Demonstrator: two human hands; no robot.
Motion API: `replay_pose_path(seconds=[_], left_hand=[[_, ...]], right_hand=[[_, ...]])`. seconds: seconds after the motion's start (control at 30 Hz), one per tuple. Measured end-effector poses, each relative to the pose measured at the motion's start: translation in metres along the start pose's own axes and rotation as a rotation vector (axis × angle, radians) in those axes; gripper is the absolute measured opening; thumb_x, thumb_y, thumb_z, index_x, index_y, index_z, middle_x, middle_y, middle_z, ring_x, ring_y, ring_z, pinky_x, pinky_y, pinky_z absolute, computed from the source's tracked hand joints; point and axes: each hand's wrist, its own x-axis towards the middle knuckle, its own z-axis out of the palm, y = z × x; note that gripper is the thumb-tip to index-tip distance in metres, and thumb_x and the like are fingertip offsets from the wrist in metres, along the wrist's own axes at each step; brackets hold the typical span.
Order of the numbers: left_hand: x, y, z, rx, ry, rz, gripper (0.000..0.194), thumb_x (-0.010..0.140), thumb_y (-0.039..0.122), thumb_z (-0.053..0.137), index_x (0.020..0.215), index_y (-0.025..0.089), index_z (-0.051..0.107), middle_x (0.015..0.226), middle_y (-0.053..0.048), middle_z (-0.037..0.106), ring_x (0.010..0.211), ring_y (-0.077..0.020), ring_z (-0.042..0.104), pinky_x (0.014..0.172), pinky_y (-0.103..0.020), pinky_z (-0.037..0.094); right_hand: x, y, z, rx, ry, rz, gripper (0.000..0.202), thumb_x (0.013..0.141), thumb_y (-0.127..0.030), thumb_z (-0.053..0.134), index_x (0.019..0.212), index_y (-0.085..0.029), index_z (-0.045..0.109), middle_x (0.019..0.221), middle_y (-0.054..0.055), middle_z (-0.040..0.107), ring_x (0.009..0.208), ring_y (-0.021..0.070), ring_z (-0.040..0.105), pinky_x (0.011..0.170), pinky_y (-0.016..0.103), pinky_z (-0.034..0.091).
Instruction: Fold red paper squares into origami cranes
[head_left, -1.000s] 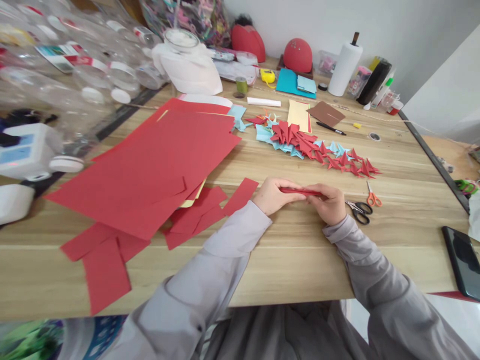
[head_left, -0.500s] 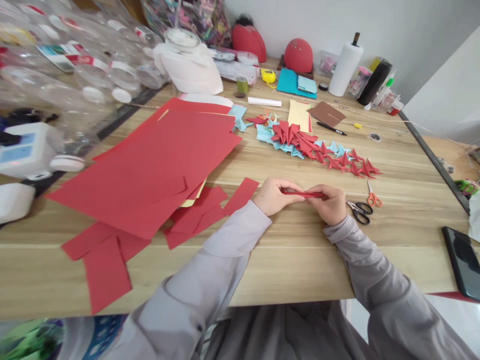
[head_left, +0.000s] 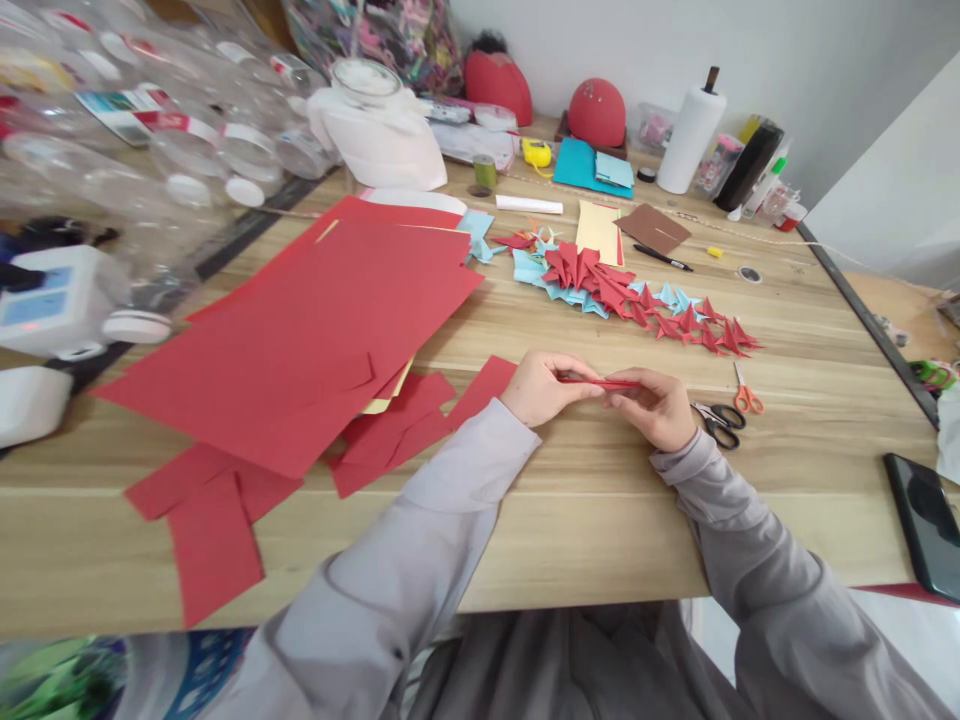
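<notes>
A narrow folded strip of red paper (head_left: 600, 383) is held level above the wooden table between both hands. My left hand (head_left: 546, 388) pinches its left end between thumb and fingers. At the right end my right hand (head_left: 656, 405) is closed on the same paper, its fingertips close to the left ones. To the left lie large red paper sheets (head_left: 292, 330) and smaller red rectangles (head_left: 217, 550). Beyond the hands runs a row of folded red paper pieces (head_left: 615, 285) with light blue ones (head_left: 574, 295) among them.
Black-handled scissors (head_left: 720, 424) and orange scissors (head_left: 747, 398) lie right of my right hand. A phone (head_left: 922, 525) rests at the right edge. Plastic bottles (head_left: 180, 140) crowd the back left. A black pen (head_left: 663, 257) and a brown sheet (head_left: 652, 228) lie farther back.
The right thumb and fingers have shifted slightly along the red paper toward the left hand. My left hand has moved a little to the left and up.
</notes>
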Motion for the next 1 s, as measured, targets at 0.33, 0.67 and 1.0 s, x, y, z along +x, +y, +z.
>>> replay_pose_path(seconds=[0.33, 0.67, 1.0], left_hand=[[-0.0031, 0.0036, 0.0024, 0.010, 0.046, -0.066, 0.024, 0.059, 0.031, 0.076, 0.077, 0.014, 0.073, 0.073, -0.005, 0.070, 0.054, -0.0114, 0.057, 0.050, -0.023, 0.047], [-0.0048, 0.0010, 0.0033, 0.039, -0.015, -0.073, 0.022, 0.066, 0.033, 0.071, 0.079, 0.014, 0.073, 0.063, -0.003, 0.064, 0.047, -0.0078, 0.050, 0.044, -0.020, 0.041], [-0.0053, 0.0036, 0.0044, 0.062, 0.002, -0.029, 0.016, 0.067, 0.029, 0.070, 0.073, 0.015, 0.072, 0.069, -0.004, 0.067, 0.054, -0.0094, 0.054, 0.047, -0.019, 0.043]], right_hand=[[0.0022, -0.0013, -0.0012, -0.023, 0.109, 0.030, 0.022, 0.073, -0.038, 0.070, 0.081, -0.018, 0.067, 0.071, 0.004, 0.069, 0.062, 0.0147, 0.065, 0.062, 0.029, 0.055], [0.0031, -0.0007, -0.0014, -0.227, 0.046, -0.129, 0.012, 0.079, -0.030, 0.065, 0.084, -0.020, 0.069, 0.079, 0.005, 0.069, 0.073, 0.0151, 0.063, 0.069, 0.029, 0.051], [0.0022, 0.0002, 0.0007, -0.126, 0.069, -0.057, 0.017, 0.075, -0.037, 0.067, 0.078, -0.020, 0.070, 0.075, 0.005, 0.069, 0.069, 0.0158, 0.063, 0.066, 0.030, 0.052]])
